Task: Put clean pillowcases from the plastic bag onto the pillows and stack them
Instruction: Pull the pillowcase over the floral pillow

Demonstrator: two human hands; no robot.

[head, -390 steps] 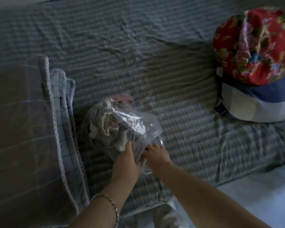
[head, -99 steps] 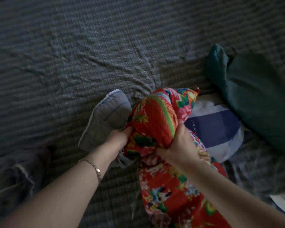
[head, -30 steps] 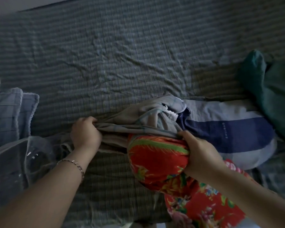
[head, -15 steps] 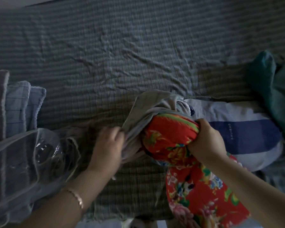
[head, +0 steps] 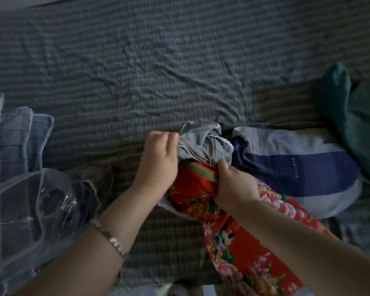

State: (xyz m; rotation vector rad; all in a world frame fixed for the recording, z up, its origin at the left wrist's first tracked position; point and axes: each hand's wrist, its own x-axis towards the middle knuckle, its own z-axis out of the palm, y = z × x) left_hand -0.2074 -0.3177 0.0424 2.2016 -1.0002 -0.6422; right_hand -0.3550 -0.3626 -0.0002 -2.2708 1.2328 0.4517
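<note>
A red floral pillow (head: 239, 242) lies on the bed, running from the lower right up to the middle. A grey-blue pillowcase (head: 203, 144) is bunched over its far end. My left hand (head: 158, 161) grips the pillowcase's edge on the left side. My right hand (head: 235, 184) grips the pillow's end together with the pillowcase's edge. A blue and white striped pillow (head: 297, 167) lies just right of them. The clear plastic bag (head: 30, 216) sits at the lower left with cloth showing inside.
The bed is covered by a wrinkled grey checked sheet (head: 158, 71). Folded blue checked bedding (head: 19, 137) is stacked at the left edge. A dark green cloth heap (head: 355, 116) lies at the right edge. The bed's near edge runs along the bottom.
My left hand has moved right and up along the pillowcase to its edge over the pillow's end. The pillowcase is bunched tighter there. My right hand has shifted slightly lower on the pillow.
</note>
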